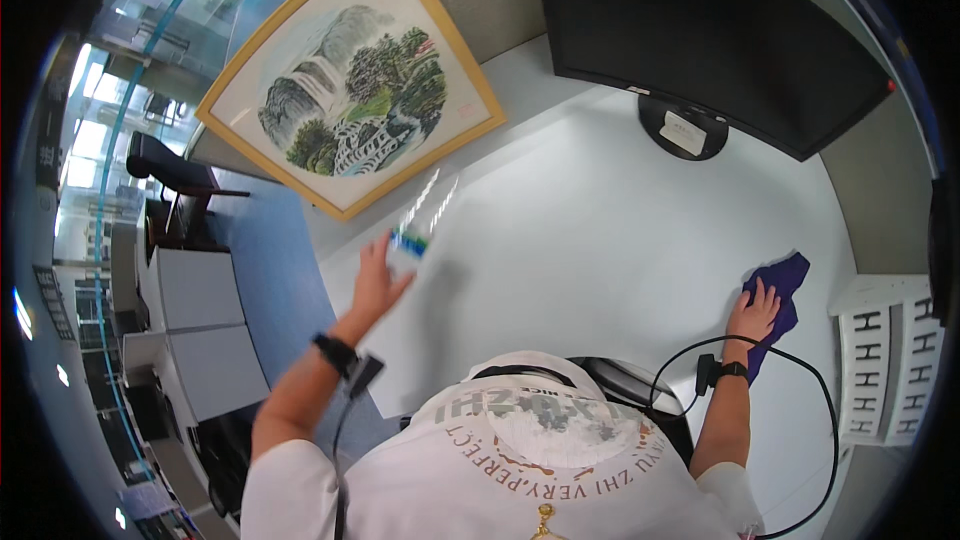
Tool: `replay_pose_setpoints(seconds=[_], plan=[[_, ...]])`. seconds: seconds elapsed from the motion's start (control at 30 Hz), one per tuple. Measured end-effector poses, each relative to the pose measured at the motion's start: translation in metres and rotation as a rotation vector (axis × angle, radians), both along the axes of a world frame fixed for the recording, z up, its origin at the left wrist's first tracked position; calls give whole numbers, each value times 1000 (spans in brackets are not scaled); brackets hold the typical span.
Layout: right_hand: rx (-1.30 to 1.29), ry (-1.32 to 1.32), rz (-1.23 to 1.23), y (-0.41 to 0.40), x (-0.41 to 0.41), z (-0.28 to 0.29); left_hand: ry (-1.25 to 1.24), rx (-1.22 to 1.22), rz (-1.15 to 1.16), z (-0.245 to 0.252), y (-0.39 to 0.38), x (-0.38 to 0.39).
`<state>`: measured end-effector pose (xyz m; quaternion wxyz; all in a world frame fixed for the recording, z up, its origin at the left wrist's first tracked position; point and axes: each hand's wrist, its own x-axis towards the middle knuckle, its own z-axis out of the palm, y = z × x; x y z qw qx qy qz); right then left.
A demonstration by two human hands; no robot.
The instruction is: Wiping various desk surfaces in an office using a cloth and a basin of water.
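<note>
My left hand (376, 281), wearing a black wristband, is at the left of the white desk (585, 232). Its thumb and fingers are apart beside the lower part of a clear plastic bottle (418, 229) with a blue and green label. Whether they grip the bottle cannot be told. Over on the right, my right hand (756, 313) lies palm down with fingers spread on a crumpled purple cloth (786, 289). The cloth rests on the desk and reaches past both sides of the hand. A dark band is on that wrist too.
A framed landscape painting (375, 90) stands at the desk's back left. Behind the desk's right half is a black monitor (720, 37); a white card (684, 133) lies on its base. Black cables (832, 420) run by both arms. A white slotted unit (885, 367) borders the right side.
</note>
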<state>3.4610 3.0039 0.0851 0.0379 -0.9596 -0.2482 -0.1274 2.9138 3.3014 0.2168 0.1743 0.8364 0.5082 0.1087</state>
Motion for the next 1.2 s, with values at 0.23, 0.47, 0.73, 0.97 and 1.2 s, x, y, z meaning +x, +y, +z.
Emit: replay_pose_setpoints(seconds=[0.23,0.47,0.73,0.97,1.2], plan=[[12,31,-35,5,-2,11,544,227,-462,104,168,213],[23,22,-29,9,-6,14,890,525,-541,102,243,306],[15,31,-22,10,-7,15,974,446,-560,112,283,343],[13,23,-26,7,-6,15,862,424,-549,101,291,339],[51,17,10,11,-10,14,606,560,-439,103,291,320]])
